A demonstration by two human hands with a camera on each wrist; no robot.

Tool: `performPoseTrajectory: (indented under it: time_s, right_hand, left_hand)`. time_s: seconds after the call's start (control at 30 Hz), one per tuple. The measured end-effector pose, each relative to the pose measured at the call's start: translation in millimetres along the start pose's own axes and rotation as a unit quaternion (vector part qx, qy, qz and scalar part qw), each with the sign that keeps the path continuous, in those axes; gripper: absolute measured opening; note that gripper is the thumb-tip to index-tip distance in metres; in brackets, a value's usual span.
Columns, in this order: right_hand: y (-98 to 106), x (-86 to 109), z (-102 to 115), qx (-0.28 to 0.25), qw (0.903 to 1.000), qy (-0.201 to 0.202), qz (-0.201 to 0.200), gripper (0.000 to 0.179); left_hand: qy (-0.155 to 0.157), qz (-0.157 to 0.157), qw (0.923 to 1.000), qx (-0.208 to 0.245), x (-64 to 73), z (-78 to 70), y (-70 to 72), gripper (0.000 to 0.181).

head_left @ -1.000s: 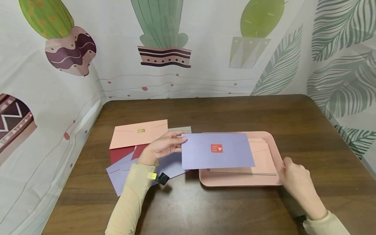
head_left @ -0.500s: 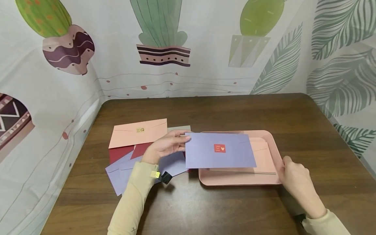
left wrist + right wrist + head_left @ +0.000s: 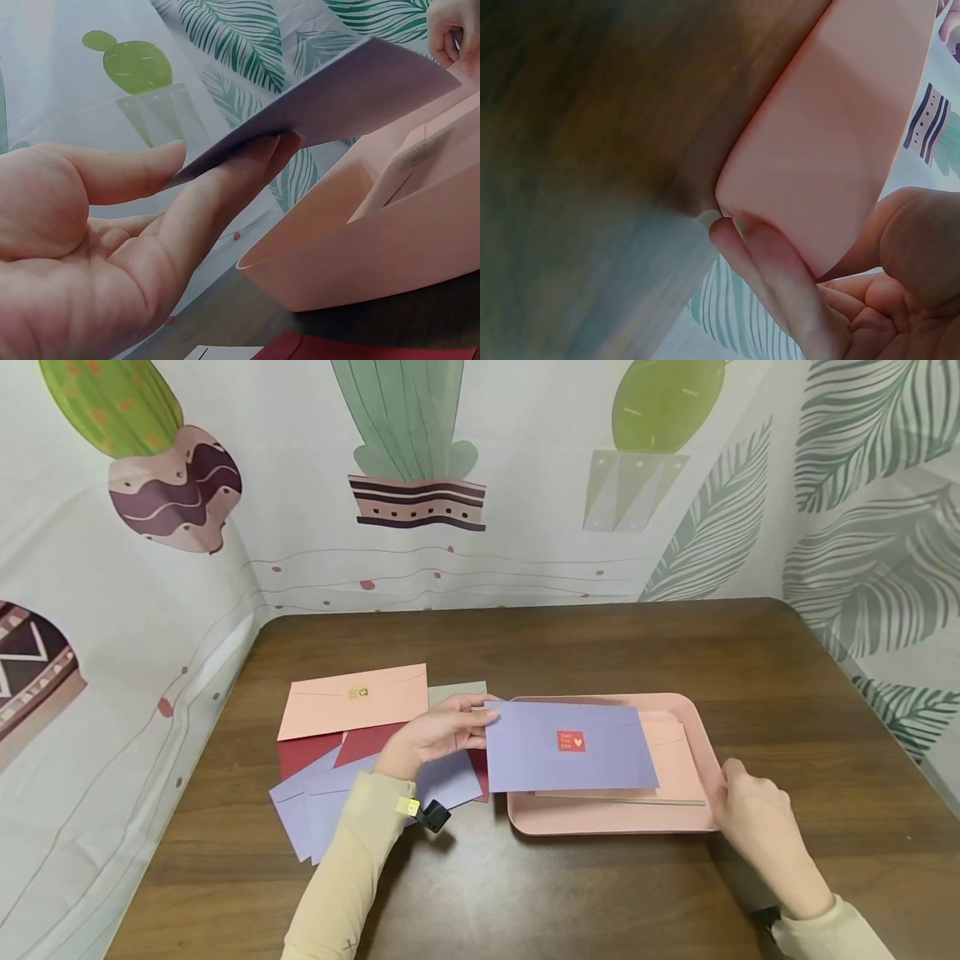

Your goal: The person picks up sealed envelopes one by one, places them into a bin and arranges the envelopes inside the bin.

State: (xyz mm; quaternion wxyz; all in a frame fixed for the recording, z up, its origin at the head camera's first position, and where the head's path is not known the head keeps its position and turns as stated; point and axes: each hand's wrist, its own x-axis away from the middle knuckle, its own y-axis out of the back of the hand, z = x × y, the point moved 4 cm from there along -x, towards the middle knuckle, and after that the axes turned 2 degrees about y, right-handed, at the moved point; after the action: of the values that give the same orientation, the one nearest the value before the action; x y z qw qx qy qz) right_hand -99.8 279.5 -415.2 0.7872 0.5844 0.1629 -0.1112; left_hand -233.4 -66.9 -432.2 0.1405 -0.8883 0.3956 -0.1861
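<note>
In the head view my left hand [image 3: 442, 732] pinches the left end of a purple envelope [image 3: 525, 760] bearing a red heart sticker. The left wrist view has the thumb on top and the fingers underneath this envelope [image 3: 330, 105]. It hangs above a pink tray [image 3: 600, 820], covering part of the pink envelope [image 3: 678, 768] that tops a stack inside. My right hand [image 3: 757, 818] grips the tray's right end. Up close in the right wrist view, its fingers [image 3: 780, 262] curl beneath the tray's corner [image 3: 810, 165], while the thumb is partly hidden behind the wall.
Left of the tray lies a loose pile: a pink envelope [image 3: 322, 710] with a gold sticker, red envelopes [image 3: 303, 756], purple ones [image 3: 292, 810] and a grey-green one [image 3: 457, 695]. All rest on a dark wooden table [image 3: 480, 893]. A cactus-print cloth [image 3: 525, 560] hangs behind.
My left hand has moved a little to the right, carrying the purple envelope further over the tray. The right hand stays on the tray's end, and the tray keeps its place.
</note>
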Motion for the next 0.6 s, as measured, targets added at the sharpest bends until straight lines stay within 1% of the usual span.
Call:
performPoseTrajectory:
  time_s: [0.27,0.37,0.6]
  right_hand:
    - [-1,0.6,-1,-0.003,0.9999,-0.006,0.010,0.018]
    - [-1,0.8,-2,-0.003,0.9998,-0.011,0.015,0.018]
    - [-1,0.8,-2,-0.003,0.9997,-0.014,0.020,0.017]
  left_hand:
    - [0.015,-0.009,0.9998,0.009,-7.0,1.8,-8.4,0.019]
    - [0.018,-0.018,0.9996,0.014,-9.2,3.4,-9.6,0.018]
    - [0.021,-0.024,0.9993,0.017,-13.2,5.2,-11.9,0.020]
